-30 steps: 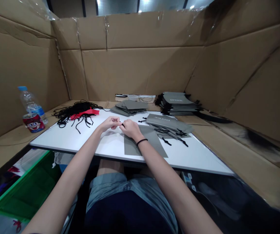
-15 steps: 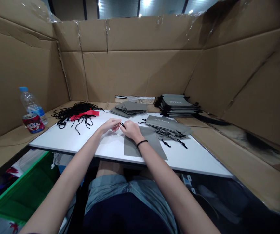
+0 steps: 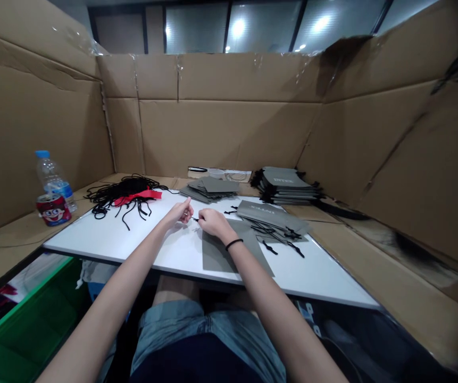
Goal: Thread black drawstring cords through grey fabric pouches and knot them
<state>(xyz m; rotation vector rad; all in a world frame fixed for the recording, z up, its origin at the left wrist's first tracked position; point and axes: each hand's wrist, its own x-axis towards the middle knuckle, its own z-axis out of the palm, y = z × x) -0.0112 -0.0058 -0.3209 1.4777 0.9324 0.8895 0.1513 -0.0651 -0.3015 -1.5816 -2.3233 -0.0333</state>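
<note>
My left hand (image 3: pixel 178 212) is closed in a pinch, thumb pointing up, at one end of a short stretch of black cord (image 3: pixel 196 218). Close beside it, my right hand (image 3: pixel 215 223) is curled into a fist around the same cord, most of which its fingers hide. Beneath the right hand and wrist a flat grey pouch (image 3: pixel 219 254) lies on the white tabletop (image 3: pixel 133 234). To its right are grey printed drawstring pouches (image 3: pixel 268 214), with black cords and knotted ends spread over and beside them.
A tangle of black cords (image 3: pixel 127 186) with a red strip (image 3: pixel 143 197) lies at the left. Grey pieces (image 3: pixel 213 186) are piled at the back, beside a tall stack of finished-looking pouches (image 3: pixel 286 183). A can (image 3: pixel 53 210) and bottle (image 3: pixel 55 178) stand far left. Cardboard walls (image 3: pixel 229 133) surround the table.
My hands have drawn slightly apart, leaving a small gap with cord between them. My left thumb has lifted. The view has tilted up, so the table appears lower.
</note>
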